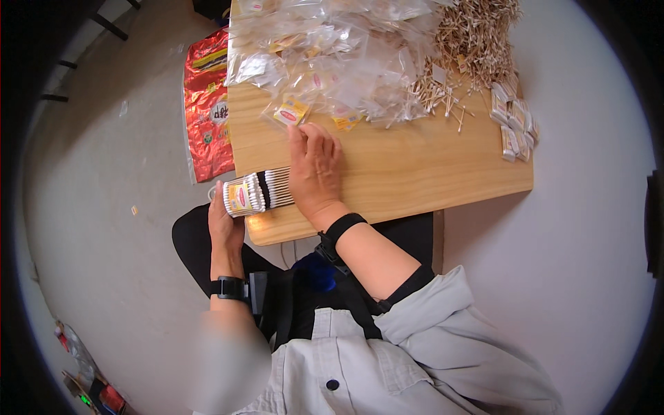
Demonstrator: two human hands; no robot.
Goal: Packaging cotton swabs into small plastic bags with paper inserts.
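At the table's near left corner, my left hand (223, 220) is closed round the outer end of a bundle of cotton swabs (257, 202) with white tips. A yellow, white and red label (239, 196) lies on the bundle, and a black band (263, 189) crosses it. The bundle's right end is hidden behind my right hand (317, 166). That hand's fingers are bent together, their tips at the lower edge of a clear plastic bag (275, 119) with a yellow label card (291, 111). Whatever those fingertips pinch is hidden.
Many clear plastic bags (332, 59) cover the far part of the wooden table (422, 162). Loose cotton swabs (481, 41) are heaped at its far right. Several small packs (513, 124) stand stacked near the right edge. A red package (207, 111) lies beyond the left edge.
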